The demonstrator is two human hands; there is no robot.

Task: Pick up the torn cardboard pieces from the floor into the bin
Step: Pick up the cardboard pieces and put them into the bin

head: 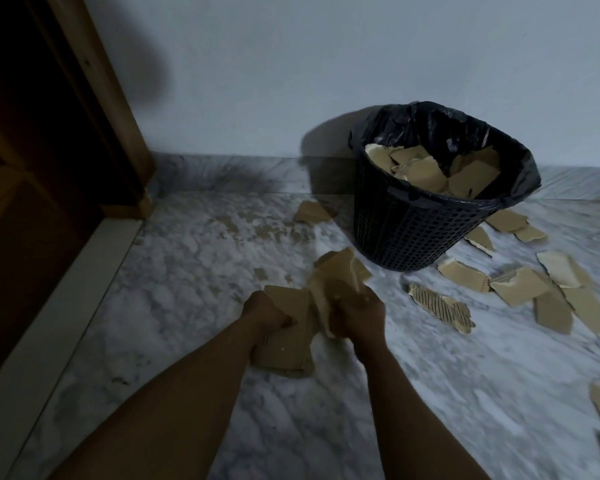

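Both hands grip a bunch of torn brown cardboard pieces low over the marble floor, in front of the bin. My left hand is closed on a flat piece that hangs below it. My right hand is closed on crumpled pieces that stick up toward the bin. The black mesh bin with a black liner stands against the wall at upper right, and several cardboard pieces lie inside it.
More torn pieces lie scattered on the floor right of the bin, with one corrugated strip close to my right hand. One piece lies left of the bin. A wooden door frame stands at left.
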